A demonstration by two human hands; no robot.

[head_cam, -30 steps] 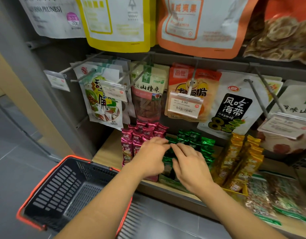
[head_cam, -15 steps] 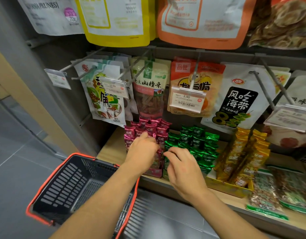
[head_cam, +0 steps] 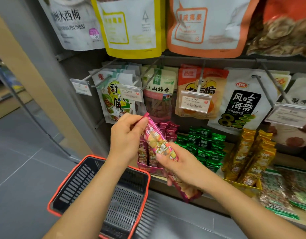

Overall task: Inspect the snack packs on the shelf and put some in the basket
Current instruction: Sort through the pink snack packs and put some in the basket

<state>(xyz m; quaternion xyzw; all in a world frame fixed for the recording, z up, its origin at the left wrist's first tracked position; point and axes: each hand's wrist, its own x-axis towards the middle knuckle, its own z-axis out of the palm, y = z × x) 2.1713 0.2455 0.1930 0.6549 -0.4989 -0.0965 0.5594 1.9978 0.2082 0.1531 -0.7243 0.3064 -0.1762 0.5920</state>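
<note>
Where the wooden shelf (head_cam: 286, 161) ends, grey tiles (head_cam: 19, 169) begin.

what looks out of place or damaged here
Nothing stands out. The pink snack pack held between the left hand and right hand looks intact, and the green packs and yellow packs stand in tidy rows.

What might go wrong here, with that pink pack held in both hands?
The pink pack is slanted, its lower end past the red rim of the basket, so a drop could land it on the floor. The left hand only pinches its top end, which looks like a weak hold.
</note>
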